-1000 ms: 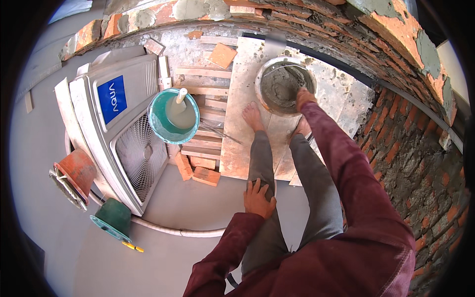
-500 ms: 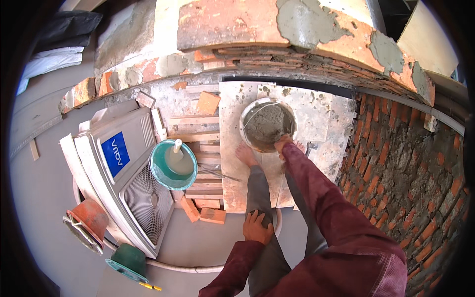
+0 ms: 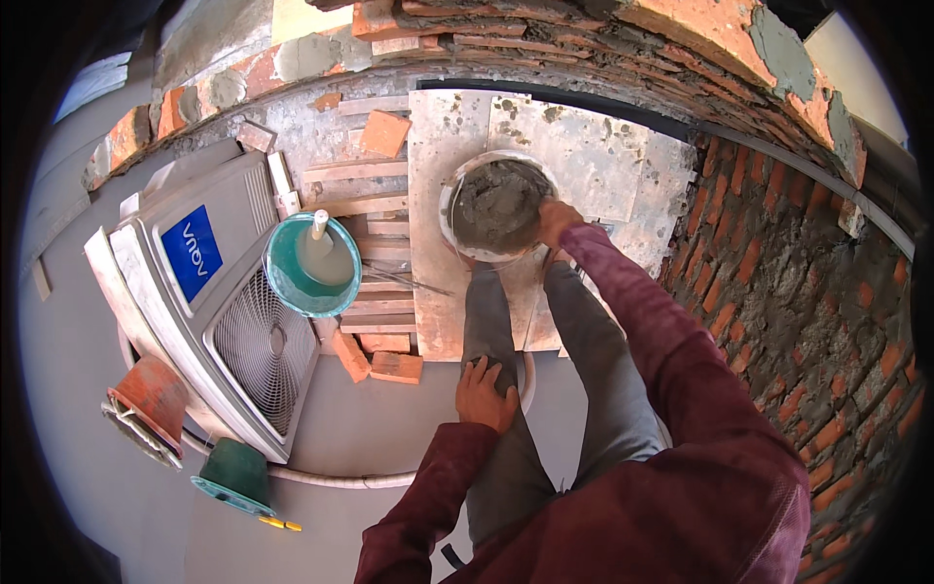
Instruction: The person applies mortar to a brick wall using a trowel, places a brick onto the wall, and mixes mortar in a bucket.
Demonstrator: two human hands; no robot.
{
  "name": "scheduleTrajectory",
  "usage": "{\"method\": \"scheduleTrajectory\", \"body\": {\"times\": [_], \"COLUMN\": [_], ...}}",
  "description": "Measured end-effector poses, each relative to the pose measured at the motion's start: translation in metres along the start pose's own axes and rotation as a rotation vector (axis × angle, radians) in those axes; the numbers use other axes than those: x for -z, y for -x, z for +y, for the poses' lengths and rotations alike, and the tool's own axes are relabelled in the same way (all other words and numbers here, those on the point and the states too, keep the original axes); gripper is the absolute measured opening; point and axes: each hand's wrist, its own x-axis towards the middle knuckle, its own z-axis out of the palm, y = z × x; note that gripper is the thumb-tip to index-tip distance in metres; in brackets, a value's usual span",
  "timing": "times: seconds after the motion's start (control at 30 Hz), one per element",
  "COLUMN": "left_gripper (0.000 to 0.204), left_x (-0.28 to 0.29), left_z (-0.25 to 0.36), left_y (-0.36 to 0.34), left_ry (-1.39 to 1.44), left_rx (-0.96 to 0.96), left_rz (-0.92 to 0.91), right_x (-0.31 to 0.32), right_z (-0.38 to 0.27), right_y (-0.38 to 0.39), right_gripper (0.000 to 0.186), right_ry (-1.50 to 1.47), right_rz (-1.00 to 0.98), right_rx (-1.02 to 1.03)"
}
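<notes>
A round bucket (image 3: 449,222) of wet grey mortar (image 3: 494,206) stands on a stained board (image 3: 593,175) in front of my feet. At the bucket's right rim my right hand (image 3: 557,224) is closed in a fist; whatever it grips is hidden by the fingers and the mortar. My left hand (image 3: 486,394) lies on my left knee, fingers spread over the grey trousers (image 3: 491,321), holding nothing. Left of the board is a teal bucket (image 3: 277,282) with cloudy water and a pale handle (image 3: 319,224) standing up in it.
An air-conditioner outdoor unit (image 3: 258,209) lies at the left. Near it are an orange bucket (image 3: 156,394) and a green bucket (image 3: 236,472). Loose bricks (image 3: 386,133) lie about wooden slats (image 3: 355,170). A brick wall (image 3: 769,282) rises at right, another brick ledge (image 3: 545,44) ahead.
The view has tipped, so the scene sits higher. My right hand has stayed at the bucket's right rim, and the mortar's surface looks heaped differently. My left hand remains on the knee.
</notes>
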Motion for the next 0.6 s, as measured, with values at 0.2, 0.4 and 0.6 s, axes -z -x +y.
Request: {"method": "scheduleTrajectory", "body": {"times": [0.2,0.4,0.6], "left_gripper": [0.077,0.074,0.036], "left_x": [-0.033,-0.031,0.032], "left_z": [-0.019,-0.065,-0.144], "left_y": [-0.031,-0.14,-0.192], "left_ry": [0.156,0.828,1.733], "left_rx": [0.164,0.266,0.685], "left_rz": [0.14,0.377,0.59], "right_x": [-0.051,0.038,0.008], "right_z": [-0.024,0.002,-0.01], "right_y": [-0.023,0.078,0.141], "right_gripper": [0.052,0.041,0.027], "right_ry": [0.394,-0.039,-1.33], "right_rz": [0.111,0.037,-0.071], "right_rx": [0.054,0.198,-0.231]}}
